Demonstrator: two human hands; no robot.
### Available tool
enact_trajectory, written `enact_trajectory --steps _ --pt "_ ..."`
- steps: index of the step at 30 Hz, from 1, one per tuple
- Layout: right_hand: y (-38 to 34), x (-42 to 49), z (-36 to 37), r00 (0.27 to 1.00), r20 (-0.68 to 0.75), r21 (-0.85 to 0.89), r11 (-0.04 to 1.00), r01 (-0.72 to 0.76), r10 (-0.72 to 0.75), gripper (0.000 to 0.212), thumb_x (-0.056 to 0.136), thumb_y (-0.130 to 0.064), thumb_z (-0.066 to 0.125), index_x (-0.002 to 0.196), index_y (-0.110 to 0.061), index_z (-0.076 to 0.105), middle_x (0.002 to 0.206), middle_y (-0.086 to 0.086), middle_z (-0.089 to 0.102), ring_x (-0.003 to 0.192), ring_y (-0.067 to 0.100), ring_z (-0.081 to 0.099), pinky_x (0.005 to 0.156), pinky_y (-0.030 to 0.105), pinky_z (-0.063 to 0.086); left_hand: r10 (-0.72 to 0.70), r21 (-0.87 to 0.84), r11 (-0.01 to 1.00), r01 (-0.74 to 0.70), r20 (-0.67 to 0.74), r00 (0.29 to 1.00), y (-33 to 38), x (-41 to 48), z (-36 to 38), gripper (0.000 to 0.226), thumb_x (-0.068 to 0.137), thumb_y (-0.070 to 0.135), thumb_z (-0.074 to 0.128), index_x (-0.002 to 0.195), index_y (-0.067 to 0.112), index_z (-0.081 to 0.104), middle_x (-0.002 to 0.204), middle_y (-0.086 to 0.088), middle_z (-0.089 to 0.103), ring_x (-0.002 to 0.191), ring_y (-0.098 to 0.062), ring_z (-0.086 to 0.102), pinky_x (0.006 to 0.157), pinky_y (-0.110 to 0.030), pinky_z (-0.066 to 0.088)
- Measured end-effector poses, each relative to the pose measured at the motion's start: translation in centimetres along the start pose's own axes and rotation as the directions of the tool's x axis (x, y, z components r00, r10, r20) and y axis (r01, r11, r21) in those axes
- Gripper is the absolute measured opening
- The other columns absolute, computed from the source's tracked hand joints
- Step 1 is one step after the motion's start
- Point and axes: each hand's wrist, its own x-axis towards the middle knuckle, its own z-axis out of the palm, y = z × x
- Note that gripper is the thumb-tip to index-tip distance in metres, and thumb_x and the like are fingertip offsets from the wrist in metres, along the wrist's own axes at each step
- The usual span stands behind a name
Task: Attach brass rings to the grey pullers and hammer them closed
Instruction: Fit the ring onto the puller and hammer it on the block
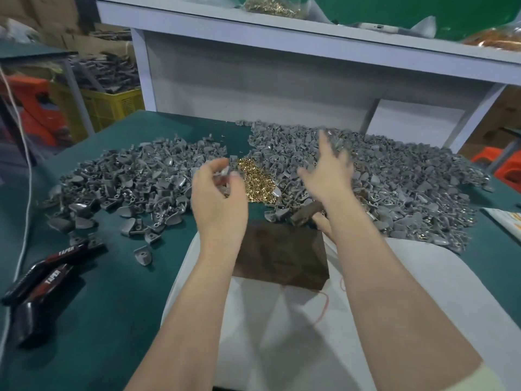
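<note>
The green bench (112,277) carries grey pullers (127,182), small matte wedge-shaped pieces each with a lug, in one broad heap at ten o'clock from the dark block (282,255) and another heap (408,176) at two o'clock. The right hand (327,170) hangs over the latter, fingers spread wide and blurred. The left hand (218,198) pinches one puller (224,172); its detail is unclear. Shiny brass rings (255,179) lie at twelve o'clock. A hammer (306,211) is half hidden under the right forearm.
</note>
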Motion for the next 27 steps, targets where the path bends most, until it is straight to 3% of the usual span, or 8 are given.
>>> enact_trajectory --steps 1,4,8,14,18,22,25,27 --pt "-0.7 -0.1 1.0 0.996 0.060 -0.055 0.997 0.062 -0.059 0.077 0.090 -0.029 0.059 0.149 -0.039 0.010 0.156 0.017 0.013 0.139 0.038 0.024 0.112 0.054 0.026 -0.043 -0.087 0.996 0.037 -0.064 0.997 0.0 0.3 -0.2 0.019 0.094 0.015 0.052 0.108 0.026 0.054 0.113 0.004 0.058 0.092 -0.005 0.056 0.080 -0.019 0.046" --pt "-3.6 -1.5 4.6 0.896 0.250 -0.001 0.925 0.379 -0.367 0.044 0.092 -0.023 0.059 0.135 -0.028 0.049 0.136 0.007 0.052 0.107 0.022 0.057 0.098 0.039 0.047 -0.161 -0.283 0.954 0.096 -0.218 0.963 -0.3 1.1 -0.7 0.018 0.095 0.010 0.047 0.107 0.023 0.052 0.103 0.008 0.055 0.081 0.007 0.053 0.067 -0.004 0.041" --pt "-6.9 -2.9 9.2 0.785 0.455 -0.165 0.826 0.538 -0.421 0.028 0.090 -0.009 0.052 0.115 -0.013 0.064 0.117 0.011 0.064 0.101 0.029 0.060 0.089 0.036 0.051 -0.268 -0.406 0.903 0.143 -0.270 0.925 -0.8 1.7 -1.0 0.021 0.094 0.008 0.045 0.110 0.019 0.052 0.099 0.011 0.052 0.083 0.002 0.051 0.061 -0.002 0.039" --pt "-7.3 -2.6 10.5 0.836 0.357 -0.129 0.865 0.486 -0.416 0.012 0.088 -0.004 0.049 0.090 -0.002 0.061 0.100 0.016 0.066 0.092 0.031 0.062 0.069 0.028 0.042 -0.318 -0.406 0.890 0.205 -0.234 0.919 -1.3 1.9 -1.1 0.019 0.094 0.011 0.047 0.109 0.021 0.052 0.102 0.008 0.052 0.082 0.002 0.049 0.055 0.001 0.036" --pt "-5.4 -2.3 6.1 0.924 0.204 0.226 0.933 0.278 -0.325 0.005 0.089 -0.020 0.061 0.093 -0.020 0.059 0.086 -0.007 0.060 0.083 0.016 0.057 0.071 0.024 0.039 -0.152 -0.162 0.976 0.144 -0.035 0.988 -1.3 1.7 -0.8 0.027 0.092 0.006 0.050 0.109 0.027 0.054 0.111 0.009 0.053 0.083 0.012 0.052 0.066 0.002 0.038" --pt "-2.6 -3.7 1.4 0.937 0.182 0.523 0.836 0.164 -0.298 0.008 0.087 -0.018 0.064 0.089 -0.022 0.058 0.082 0.001 0.067 0.065 0.007 0.062 0.067 0.030 0.052 0.030 0.028 0.999 -0.041 0.330 0.944 -0.7 0.3 0.2 0.029 0.090 0.003 0.055 0.110 0.023 0.060 0.099 0.014 0.062 0.088 0.002 0.058 0.085 -0.015 0.046" --pt "-1.1 -4.4 -0.2 0.917 0.223 0.587 0.797 0.144 -0.329 0.005 0.087 -0.018 0.066 0.089 -0.018 0.061 0.074 -0.001 0.068 0.057 0.002 0.060 0.061 0.026 0.051 0.096 0.043 0.991 -0.125 0.416 0.904 -0.3 -0.3 0.4 0.026 0.088 0.007 0.062 0.096 0.031 0.059 0.091 0.019 0.065 0.085 0.006 0.061 0.075 -0.005 0.046" --pt "-0.7 -4.5 -0.8 0.903 0.249 0.652 0.750 0.111 -0.350 0.003 0.088 -0.019 0.065 0.087 -0.017 0.064 0.069 -0.003 0.069 0.060 0.005 0.061 0.061 0.022 0.049 0.095 0.023 0.993 -0.115 0.411 0.907 -0.4 -0.3 0.4 0.020 0.088 0.009 0.064 0.096 0.026 0.062 0.091 0.011 0.069 0.087 -0.001 0.065 0.080 -0.011 0.049"
